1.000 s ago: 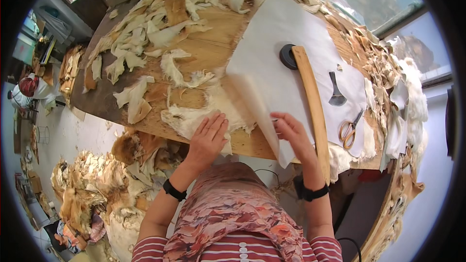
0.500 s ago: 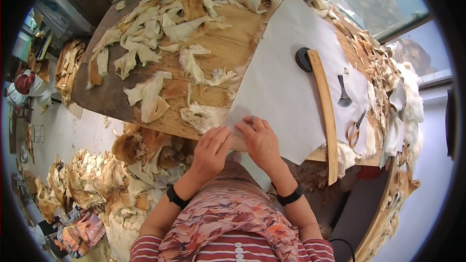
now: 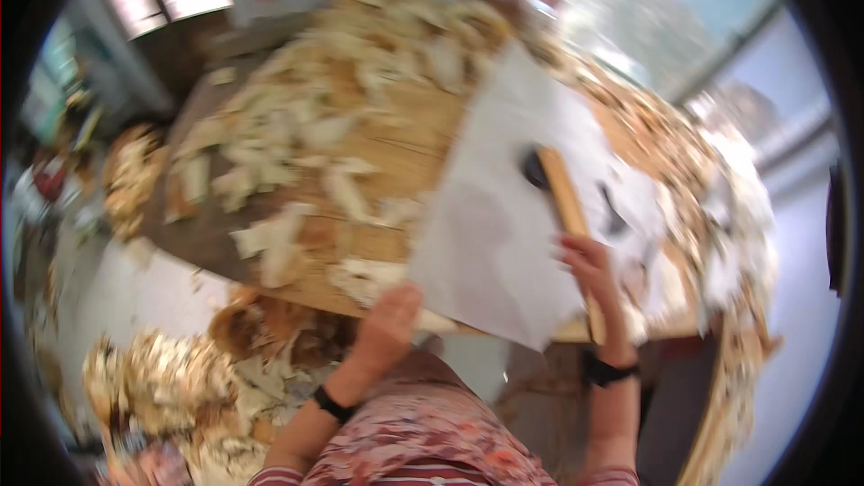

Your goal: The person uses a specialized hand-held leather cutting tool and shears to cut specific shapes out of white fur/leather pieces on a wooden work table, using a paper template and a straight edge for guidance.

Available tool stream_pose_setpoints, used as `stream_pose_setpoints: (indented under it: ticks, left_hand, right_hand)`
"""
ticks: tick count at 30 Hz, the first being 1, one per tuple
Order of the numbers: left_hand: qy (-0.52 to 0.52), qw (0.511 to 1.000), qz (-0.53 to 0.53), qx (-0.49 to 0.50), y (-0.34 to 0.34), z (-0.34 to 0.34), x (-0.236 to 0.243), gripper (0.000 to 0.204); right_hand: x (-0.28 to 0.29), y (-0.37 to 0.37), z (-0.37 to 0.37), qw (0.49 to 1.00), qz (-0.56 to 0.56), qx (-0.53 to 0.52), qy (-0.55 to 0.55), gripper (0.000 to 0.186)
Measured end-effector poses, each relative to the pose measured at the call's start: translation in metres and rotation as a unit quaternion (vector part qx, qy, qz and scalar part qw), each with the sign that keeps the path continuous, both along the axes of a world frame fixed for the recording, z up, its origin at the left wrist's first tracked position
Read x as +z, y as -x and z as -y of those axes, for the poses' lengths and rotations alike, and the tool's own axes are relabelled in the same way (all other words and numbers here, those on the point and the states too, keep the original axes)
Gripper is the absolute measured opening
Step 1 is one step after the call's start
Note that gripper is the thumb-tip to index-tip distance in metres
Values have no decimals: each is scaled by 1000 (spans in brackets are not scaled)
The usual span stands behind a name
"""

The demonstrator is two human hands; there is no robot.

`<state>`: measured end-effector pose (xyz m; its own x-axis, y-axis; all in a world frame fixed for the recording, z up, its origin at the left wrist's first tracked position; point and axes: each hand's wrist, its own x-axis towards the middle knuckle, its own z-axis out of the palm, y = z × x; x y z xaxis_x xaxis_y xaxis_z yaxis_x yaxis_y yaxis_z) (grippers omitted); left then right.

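A large white sheet [image 3: 486, 207] lies over the wooden table, its lower corner hanging past the front edge. My left hand [image 3: 389, 324] lies flat at the sheet's near left corner by the table edge, its fingers blurred. My right hand [image 3: 591, 270] is raised over the right part of the sheet, beside a long curved wooden strip [image 3: 562, 193]. Its fingers look loosely apart, though motion smears them, and I see nothing in them. A round black object [image 3: 535, 168] touches the strip's far end. To the right lies a small dark flared tool [image 3: 614, 209].
Cream and tan fur hide scraps [image 3: 315, 130] cover the table's far and left parts. More hide pieces line the right side [image 3: 702, 157] below a window. A heap of hides [image 3: 171, 360] stands on the floor at the left. The whole picture is blurred.
My hands, which were together at the sheet's near edge, are now apart. The right has moved right and up toward the wooden strip; the left stays near the edge. The view has shifted.
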<state>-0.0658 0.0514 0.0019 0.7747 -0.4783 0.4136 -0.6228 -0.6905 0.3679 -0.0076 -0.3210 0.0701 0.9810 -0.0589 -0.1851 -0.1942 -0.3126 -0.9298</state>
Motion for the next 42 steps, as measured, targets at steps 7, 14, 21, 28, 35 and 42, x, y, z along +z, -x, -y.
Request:
stream_pose_setpoints:
  ticks: [7, 14, 21, 28, 35, 42]
  left_hand:
    - [9, 1000, 17, 17, 4, 33, -23, 41]
    - [-2, 999, 10, 44, 14, 32, -20, 40]
    - [12, 994, 16, 108, 12, 33, -7, 42]
    - [-14, 994, 28, 102, 21, 34, -6, 50]
    - [18, 992, 13, 124, -6, 23, -2, 51]
    - [-71, 989, -24, 125, -11, 0, 26, 47]
  right_hand:
    - [-58, -23, 272, 945, 16, -108, 309, 18]
    - [-44, -61, 209, 824, -67, 4, 563, 46]
    - [-48, -77, 211, 853, -57, -35, 517, 52]
    - [-72, -96, 246, 867, -113, -43, 484, 48]
    - [-56, -58, 257, 716, 25, -70, 694, 53]
    - [15, -10, 57, 868, -47, 40, 493, 56]
